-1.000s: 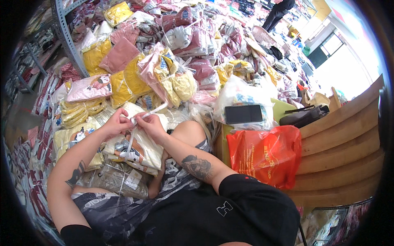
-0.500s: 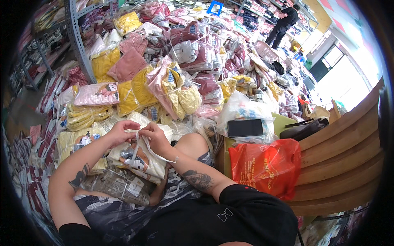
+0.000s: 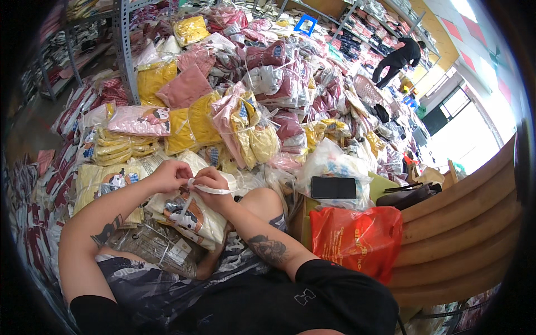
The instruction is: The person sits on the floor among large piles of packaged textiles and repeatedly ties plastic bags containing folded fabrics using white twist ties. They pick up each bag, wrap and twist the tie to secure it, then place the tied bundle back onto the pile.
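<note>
A bundle of folded cream garments [image 3: 207, 220] with a cartoon print rests at my lap, tied round with a white plastic strip [image 3: 216, 191]. My left hand [image 3: 172, 174] pinches at the strip's knot above the bundle, fingers closed. Right beside it, my right hand [image 3: 211, 183] is closed too, and a length of the strip lies across its fingers. The fingertips of both hands nearly meet, and the knot itself is partly hidden between them. Under the bundle's near edge lies a clear-bagged grey-brown packet [image 3: 162, 248].
Bagged garments [image 3: 192, 125] in yellow, pink and maroon heap up ahead. A phone [image 3: 333, 187] lies on a white plastic bag [image 3: 321, 162], beside a red bag [image 3: 357, 240] and a curved wooden bench [image 3: 458, 223]. A metal rack post [image 3: 125, 56] stands left; a person [image 3: 399, 58] bends far right.
My hands have drawn closer together, and the white strip now crosses the fingers of my right hand. The far person has bent further forward. The view has shifted slightly.
</note>
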`<state>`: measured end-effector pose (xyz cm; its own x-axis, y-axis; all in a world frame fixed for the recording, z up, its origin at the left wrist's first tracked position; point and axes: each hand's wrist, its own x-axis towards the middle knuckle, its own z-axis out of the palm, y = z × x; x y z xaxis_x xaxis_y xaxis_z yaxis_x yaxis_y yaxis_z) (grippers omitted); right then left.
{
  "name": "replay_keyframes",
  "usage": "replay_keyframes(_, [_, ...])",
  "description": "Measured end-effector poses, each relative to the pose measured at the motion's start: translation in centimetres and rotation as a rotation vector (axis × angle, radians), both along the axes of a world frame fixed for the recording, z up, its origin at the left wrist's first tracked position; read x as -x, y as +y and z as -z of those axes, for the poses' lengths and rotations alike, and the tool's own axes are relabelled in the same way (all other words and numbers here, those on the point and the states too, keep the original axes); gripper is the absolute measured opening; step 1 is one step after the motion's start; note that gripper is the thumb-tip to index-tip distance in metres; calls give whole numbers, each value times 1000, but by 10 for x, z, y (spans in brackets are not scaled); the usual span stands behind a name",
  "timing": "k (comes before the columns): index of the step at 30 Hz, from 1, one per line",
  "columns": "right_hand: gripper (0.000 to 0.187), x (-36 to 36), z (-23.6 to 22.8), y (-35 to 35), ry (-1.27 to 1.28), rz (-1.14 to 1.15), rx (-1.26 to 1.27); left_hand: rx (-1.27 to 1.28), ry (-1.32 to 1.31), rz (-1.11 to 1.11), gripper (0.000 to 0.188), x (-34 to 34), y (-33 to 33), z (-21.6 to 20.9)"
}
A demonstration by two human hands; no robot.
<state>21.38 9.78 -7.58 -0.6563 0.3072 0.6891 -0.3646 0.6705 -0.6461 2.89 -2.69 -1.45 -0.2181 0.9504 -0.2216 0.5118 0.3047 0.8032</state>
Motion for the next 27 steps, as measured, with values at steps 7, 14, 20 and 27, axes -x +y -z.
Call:
replay_keyframes(7, [21,-12,-8,12,-212,-209,-26,44,832,219,16,13,-21,0])
replay_keyframes(14, [19,-13,8,23,-277,-149,-80,1,998,349,26,31,-15,21])
replay_keyframes(20, [52,-22,-23,1,-727,224,-182,-148,795,366,27,1,-25,5])
replay_keyframes(27, [63,-28,-45,2,-856,57,-513,-189,858,428,16,6,-18,0])
